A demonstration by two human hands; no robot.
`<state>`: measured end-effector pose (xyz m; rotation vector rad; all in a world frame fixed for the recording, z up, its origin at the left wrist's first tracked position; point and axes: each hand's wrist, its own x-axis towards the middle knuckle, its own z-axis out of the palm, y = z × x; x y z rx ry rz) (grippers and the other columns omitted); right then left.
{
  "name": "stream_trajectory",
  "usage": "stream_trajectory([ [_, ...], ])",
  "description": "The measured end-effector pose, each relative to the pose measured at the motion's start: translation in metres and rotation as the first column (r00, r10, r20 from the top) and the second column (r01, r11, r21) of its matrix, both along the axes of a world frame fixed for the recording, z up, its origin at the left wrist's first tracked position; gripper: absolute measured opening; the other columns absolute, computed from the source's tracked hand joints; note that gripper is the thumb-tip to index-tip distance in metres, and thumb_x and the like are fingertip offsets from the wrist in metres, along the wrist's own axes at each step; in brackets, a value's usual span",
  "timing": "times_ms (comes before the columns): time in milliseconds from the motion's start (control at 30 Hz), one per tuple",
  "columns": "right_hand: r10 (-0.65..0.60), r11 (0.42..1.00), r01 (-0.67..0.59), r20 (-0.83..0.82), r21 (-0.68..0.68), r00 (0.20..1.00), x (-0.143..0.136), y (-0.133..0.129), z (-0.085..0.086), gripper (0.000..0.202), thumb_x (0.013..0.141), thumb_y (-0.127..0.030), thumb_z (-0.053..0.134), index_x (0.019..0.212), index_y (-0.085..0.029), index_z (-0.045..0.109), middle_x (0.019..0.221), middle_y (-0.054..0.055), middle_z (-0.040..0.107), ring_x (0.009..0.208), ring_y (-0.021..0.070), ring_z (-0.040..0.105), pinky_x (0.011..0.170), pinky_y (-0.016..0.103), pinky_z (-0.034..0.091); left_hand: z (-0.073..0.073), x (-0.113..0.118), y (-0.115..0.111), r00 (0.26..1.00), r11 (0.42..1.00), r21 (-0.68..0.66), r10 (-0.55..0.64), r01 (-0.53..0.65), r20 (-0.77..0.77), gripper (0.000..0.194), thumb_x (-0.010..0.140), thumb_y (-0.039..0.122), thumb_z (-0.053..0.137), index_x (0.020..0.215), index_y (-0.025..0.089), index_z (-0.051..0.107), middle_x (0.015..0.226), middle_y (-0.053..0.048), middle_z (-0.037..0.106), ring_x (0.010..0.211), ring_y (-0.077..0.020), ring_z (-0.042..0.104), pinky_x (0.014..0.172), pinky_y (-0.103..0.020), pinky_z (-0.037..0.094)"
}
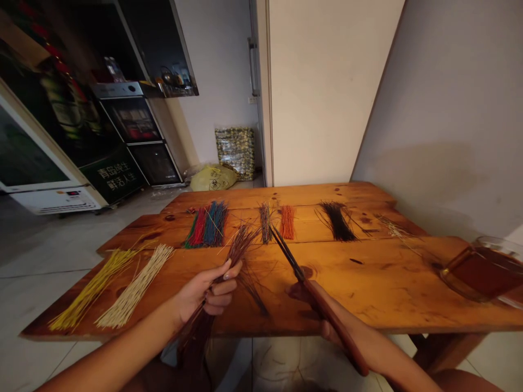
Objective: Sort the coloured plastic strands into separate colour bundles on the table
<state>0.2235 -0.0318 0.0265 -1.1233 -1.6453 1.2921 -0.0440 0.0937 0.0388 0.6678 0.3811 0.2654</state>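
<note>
My left hand (218, 288) is closed around a bundle of dark brown strands (242, 244), whose ends fan out above the fist and hang down below it. Over the table's front part, my right hand (312, 302) grips a tool with red-brown handles and dark narrow jaws (290, 255), pointing up and left. The tips of the tool are apart from the brown bundle. Some loose dark strands (254, 291) lie on the table between my hands.
Yellow (92, 288) and cream bundles (137, 286) lie left on the wooden table (384, 277). Farther back are blue (215, 224), red (199, 226), multicoloured (266, 223), orange (287, 222) and black bundles (339, 220). A glass container with brown liquid (482, 272) stands right.
</note>
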Motion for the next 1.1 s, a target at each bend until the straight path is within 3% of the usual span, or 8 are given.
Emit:
stream_trajectory([
  [100,-0.188,0.982,0.191,-0.248,-0.013,0.950,-0.007,0.009,-0.007,0.040,0.080,-0.054,0.050,0.102,-0.021,0.056,0.097,0.009,0.059,0.085,0.0210,0.058,0.069,0.033,0.048,0.001,0.002,-0.003,0.999,0.999,0.034,0.042,-0.042,-0.020,0.028,0.080,0.039,0.060,0.070,0.019,0.042,0.045,0.010,0.022,0.035,-0.0026,0.007,0.030,-0.011,0.010],
  [200,-0.249,0.968,0.233,-0.415,-0.090,0.875,-0.011,0.016,-0.010,0.030,0.080,-0.048,0.054,0.078,-0.018,0.057,0.063,0.001,0.054,0.054,0.0126,0.051,0.051,0.025,0.043,0.001,0.005,-0.011,0.994,0.992,0.088,0.091,-0.086,-0.055,0.029,0.081,0.038,0.058,0.069,0.019,0.040,0.047,0.010,0.023,0.036,-0.0029,0.010,0.032,-0.012,0.010],
  [267,-0.273,0.962,0.245,-0.496,-0.121,0.825,-0.011,0.018,-0.008,0.028,0.079,-0.045,0.058,0.074,-0.017,0.058,0.059,-0.001,0.053,0.046,0.0094,0.046,0.048,0.024,0.041,0.001,0.009,-0.020,0.992,0.990,0.117,0.094,-0.084,-0.087,0.029,0.082,0.038,0.056,0.069,0.019,0.039,0.048,0.009,0.025,0.037,-0.0032,0.012,0.033,-0.013,0.011],
  [467,-0.322,0.945,0.254,-0.698,-0.204,0.640,-0.023,0.019,-0.005,0.021,0.070,-0.035,0.070,0.082,-0.020,0.063,0.110,0.008,0.062,0.096,0.0210,0.059,0.088,0.036,0.045,-0.001,0.039,-0.054,0.989,0.990,0.126,-0.047,0.066,-0.143,0.031,0.082,0.044,0.053,0.069,0.020,0.039,0.046,0.010,0.022,0.037,-0.0039,0.011,0.036,-0.019,0.007],
  [667,-0.236,0.970,0.099,-0.757,-0.223,0.609,-0.028,0.028,-0.011,0.030,0.069,-0.027,0.071,0.098,-0.019,0.065,0.105,0.008,0.065,0.091,0.0208,0.062,0.083,0.035,0.048,-0.011,0.062,-0.068,0.964,0.966,-0.030,-0.260,0.259,-0.060,0.031,0.081,0.046,0.054,0.071,0.021,0.040,0.044,0.010,0.021,0.035,-0.0049,0.010,0.035,-0.020,0.006],
  [800,-0.229,0.972,0.103,-0.746,-0.213,0.626,-0.024,0.031,-0.020,0.021,0.071,-0.028,0.070,0.089,-0.016,0.068,0.087,0.006,0.068,0.078,0.0171,0.063,0.073,0.029,0.049,-0.013,0.064,-0.069,0.941,0.937,-0.106,-0.337,0.334,-0.017,0.030,0.081,0.045,0.053,0.071,0.021,0.039,0.045,0.009,0.020,0.034,-0.0052,0.008,0.034,-0.019,0.005],
  [967,-0.130,0.990,0.037,-0.817,-0.133,0.562,-0.028,0.028,-0.026,0.030,0.070,-0.038,0.069,0.093,-0.019,0.065,0.086,0.005,0.065,0.079,0.0183,0.061,0.076,0.033,0.047,-0.016,0.061,-0.072,0.953,0.938,-0.165,-0.303,0.303,0.029,0.030,0.082,0.044,0.053,0.071,0.021,0.039,0.045,0.009,0.018,0.035,-0.0052,0.005,0.033,-0.018,0.004],
  [1100,-0.213,0.976,0.056,-0.875,-0.210,0.435,-0.038,0.029,-0.020,0.020,0.066,-0.025,0.073,0.080,-0.019,0.060,0.068,-0.002,0.055,0.063,0.0105,0.054,0.066,0.025,0.047,-0.021,0.064,-0.075,0.955,0.936,-0.188,-0.293,0.297,0.047,0.031,0.082,0.043,0.054,0.069,0.020,0.038,0.044,0.009,0.019,0.034,-0.0051,0.004,0.033,-0.017,0.004],
])
